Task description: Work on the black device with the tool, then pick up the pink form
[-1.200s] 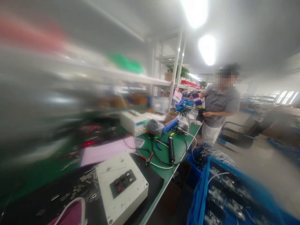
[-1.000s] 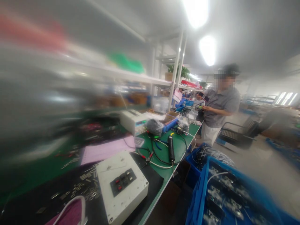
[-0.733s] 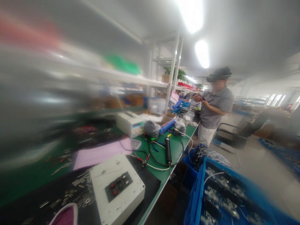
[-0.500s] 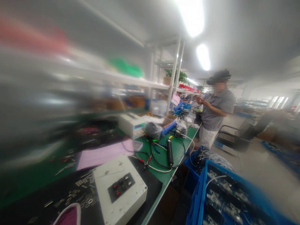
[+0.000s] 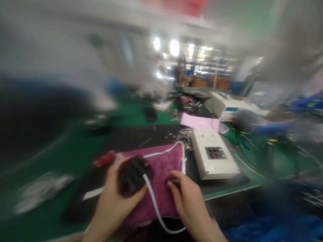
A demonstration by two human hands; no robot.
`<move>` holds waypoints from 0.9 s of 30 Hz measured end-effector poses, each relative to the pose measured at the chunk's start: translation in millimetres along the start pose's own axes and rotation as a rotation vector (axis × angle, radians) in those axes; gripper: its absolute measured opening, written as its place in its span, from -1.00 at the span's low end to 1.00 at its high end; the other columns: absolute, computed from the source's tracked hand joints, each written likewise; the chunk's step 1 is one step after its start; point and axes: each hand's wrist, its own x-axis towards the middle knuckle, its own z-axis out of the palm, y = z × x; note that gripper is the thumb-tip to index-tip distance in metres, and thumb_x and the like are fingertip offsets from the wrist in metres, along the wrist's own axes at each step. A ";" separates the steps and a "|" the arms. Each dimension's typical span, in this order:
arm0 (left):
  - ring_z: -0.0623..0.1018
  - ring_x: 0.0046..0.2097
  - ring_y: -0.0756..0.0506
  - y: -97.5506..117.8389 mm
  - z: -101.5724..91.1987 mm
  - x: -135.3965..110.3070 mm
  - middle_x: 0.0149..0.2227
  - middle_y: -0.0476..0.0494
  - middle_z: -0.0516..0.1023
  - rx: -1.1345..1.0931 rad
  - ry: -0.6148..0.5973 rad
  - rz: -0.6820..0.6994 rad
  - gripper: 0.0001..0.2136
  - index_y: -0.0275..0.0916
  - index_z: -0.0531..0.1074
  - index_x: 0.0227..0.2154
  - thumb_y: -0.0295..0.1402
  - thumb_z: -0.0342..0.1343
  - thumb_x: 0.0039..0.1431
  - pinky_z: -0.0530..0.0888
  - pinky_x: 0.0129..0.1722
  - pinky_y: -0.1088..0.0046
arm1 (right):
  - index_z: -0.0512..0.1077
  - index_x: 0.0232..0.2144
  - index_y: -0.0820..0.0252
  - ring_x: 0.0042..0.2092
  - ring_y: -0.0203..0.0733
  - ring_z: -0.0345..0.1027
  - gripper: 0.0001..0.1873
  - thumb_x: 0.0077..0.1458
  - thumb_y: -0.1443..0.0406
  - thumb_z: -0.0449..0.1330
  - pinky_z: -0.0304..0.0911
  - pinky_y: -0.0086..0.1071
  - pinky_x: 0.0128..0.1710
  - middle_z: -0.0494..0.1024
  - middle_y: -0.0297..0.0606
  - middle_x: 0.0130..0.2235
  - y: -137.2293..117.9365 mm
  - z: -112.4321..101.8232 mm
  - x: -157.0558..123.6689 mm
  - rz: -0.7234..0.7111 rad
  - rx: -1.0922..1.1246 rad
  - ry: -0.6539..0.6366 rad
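The picture is smeared by motion. My left hand [image 5: 113,205] is wrapped round a black round part [image 5: 132,174] with a white cable [image 5: 154,205] running from it toward me. This sits on a purple cloth pad [image 5: 164,163] on a black mat [image 5: 141,134]. My right hand [image 5: 189,201] rests on the pad's right side, its fingers curled and pressed together over a small dark thing I cannot name.
A white control box with red and black switches [image 5: 214,158] stands right of the pad. Behind it lie small metal parts [image 5: 182,134], a pink sheet [image 5: 199,121] and a white instrument [image 5: 224,104]. Cables cover the green bench at right; something blue [image 5: 264,232] lies below the bench edge.
The view has swung left and down, from the aisle and a standing person to the bench in front of me. Both my hands and the purple pad are now in view.
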 end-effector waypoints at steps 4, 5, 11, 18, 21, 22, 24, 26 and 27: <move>0.47 0.28 -0.32 0.5 -6.7 -9.9 0.27 -0.27 0.36 -0.063 -0.101 0.047 -0.20 -0.08 0.19 0.32 -0.44 0.39 0.03 0.50 0.32 -0.02 | 0.53 0.04 0.07 -0.05 -0.18 0.65 -0.75 0.37 0.17 0.26 0.53 -0.42 0.02 0.70 -0.24 -0.02 -13.0 -13.1 -3.2 0.096 0.070 0.091; 0.44 0.30 -0.33 1.1 -5.9 -8.2 0.27 -0.28 0.35 -0.050 -0.096 0.086 -0.17 -0.10 0.19 0.33 -0.47 0.39 -0.01 0.44 0.36 -0.04 | 0.54 0.01 0.08 -0.05 -0.16 0.66 -0.73 0.34 0.14 0.30 0.54 -0.41 0.01 0.70 -0.22 -0.02 -20.3 -15.2 -2.9 0.113 0.092 0.138; 0.38 0.34 -0.30 6.2 -7.5 -7.3 0.29 -0.27 0.31 -0.056 -0.110 0.153 -0.13 -0.14 0.17 0.35 -0.49 0.38 -0.05 0.38 0.40 0.03 | 0.56 -0.11 0.10 -0.07 -0.19 0.65 -0.88 0.30 0.27 0.33 0.57 -0.41 0.02 0.70 -0.24 -0.09 -63.9 -11.2 7.7 -0.037 0.095 0.232; 0.34 0.38 -0.33 2.7 -9.7 -8.3 0.33 -0.28 0.29 -0.068 -0.139 0.182 -0.12 -0.12 0.16 0.36 -0.50 0.38 -0.04 0.35 0.43 -0.02 | 0.51 -0.04 0.12 0.00 -0.27 0.60 -0.76 0.28 0.44 0.33 0.49 -0.42 0.14 0.67 -0.28 -0.03 -60.4 7.3 12.5 -0.176 0.076 0.206; 0.34 0.37 -0.35 1.2 -9.1 -8.1 0.33 -0.29 0.30 -0.064 -0.131 0.210 -0.12 -0.12 0.17 0.36 -0.49 0.39 -0.05 0.34 0.42 -0.06 | 0.50 -0.03 0.12 -0.02 -0.27 0.61 -0.76 0.28 0.45 0.32 0.49 -0.43 0.13 0.67 -0.29 -0.03 -63.1 6.4 11.1 -0.240 0.020 0.182; 0.35 0.37 -0.35 0.7 -8.8 -8.0 0.33 -0.29 0.31 -0.062 -0.126 0.222 -0.12 -0.13 0.18 0.36 -0.48 0.39 -0.05 0.35 0.41 -0.06 | 0.51 -0.04 0.12 -0.03 -0.28 0.62 -0.77 0.29 0.44 0.32 0.49 -0.45 0.11 0.68 -0.30 -0.03 -65.4 4.6 11.1 -0.254 -0.021 0.179; 0.36 0.36 -0.33 0.1 -8.2 -8.0 0.33 -0.29 0.32 -0.064 -0.118 0.244 -0.13 -0.15 0.19 0.35 -0.48 0.39 -0.05 0.35 0.41 -0.03 | 0.52 -0.06 0.11 -0.06 -0.29 0.64 -0.82 0.31 0.40 0.32 0.49 -0.50 0.08 0.70 -0.33 -0.05 -71.2 -0.3 11.2 -0.260 -0.114 0.166; 0.37 0.36 -0.31 0.1 -7.8 -8.2 0.32 -0.28 0.33 -0.070 -0.115 0.264 -0.13 -0.16 0.20 0.34 -0.51 0.39 -0.07 0.35 0.41 0.02 | 0.53 -0.06 0.08 -0.06 -0.29 0.65 -0.86 0.34 0.35 0.30 0.48 -0.54 0.07 0.71 -0.36 -0.04 -76.7 -5.5 11.0 -0.237 -0.195 0.131; 0.36 0.37 -0.30 0.2 -7.7 -8.3 0.33 -0.27 0.33 -0.071 -0.117 0.269 -0.13 -0.17 0.21 0.34 -0.53 0.38 -0.07 0.34 0.42 0.04 | 0.54 -0.05 0.06 -0.05 -0.29 0.65 -0.86 0.36 0.33 0.28 0.48 -0.56 0.07 0.71 -0.38 -0.03 -78.8 -7.7 10.6 -0.224 -0.224 0.109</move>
